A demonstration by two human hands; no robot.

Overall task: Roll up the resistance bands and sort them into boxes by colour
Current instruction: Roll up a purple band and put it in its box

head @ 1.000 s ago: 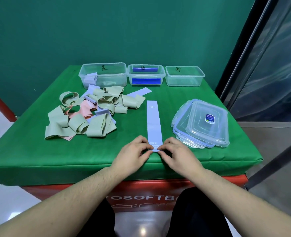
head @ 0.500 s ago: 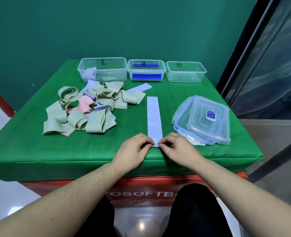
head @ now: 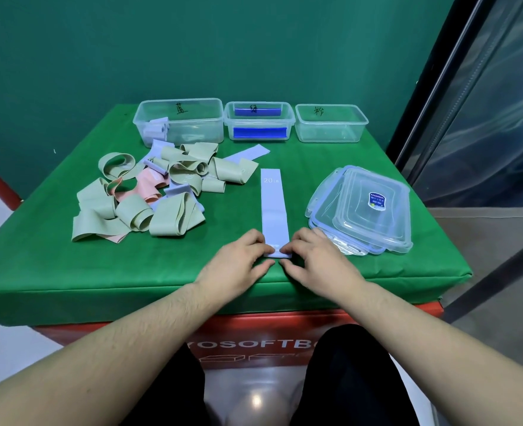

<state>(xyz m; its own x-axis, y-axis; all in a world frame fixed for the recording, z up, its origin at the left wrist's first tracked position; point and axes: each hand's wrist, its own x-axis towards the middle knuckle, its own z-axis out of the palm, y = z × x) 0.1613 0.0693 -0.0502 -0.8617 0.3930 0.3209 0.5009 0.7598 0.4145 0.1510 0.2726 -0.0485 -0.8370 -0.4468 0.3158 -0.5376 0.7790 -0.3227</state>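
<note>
A pale lilac resistance band [head: 273, 207] marked "20 LB" lies flat and straight on the green table [head: 54, 272], pointing away from me. Its near end is curled into a small roll. My left hand [head: 238, 265] and my right hand [head: 318, 262] pinch that roll from either side with fingertips and thumbs. A heap of loose bands [head: 149, 195], mostly sage green with some pink and lilac, lies to the left. Three clear boxes stand at the back: the left box [head: 192, 130] holds rolled lilac bands, the middle box [head: 258, 118] shows blue strips, the right box [head: 331, 130] looks bare.
A stack of clear plastic lids [head: 367, 210] lies right of the band, close to my right hand. One more lilac band [head: 249, 152] lies flat behind the heap. A green wall stands behind the table; a dark frame and glass panel run along the right.
The roll at the band's near end has grown and moved away from me along the band. Both hands moved forward with it. The flat part looks shorter.
</note>
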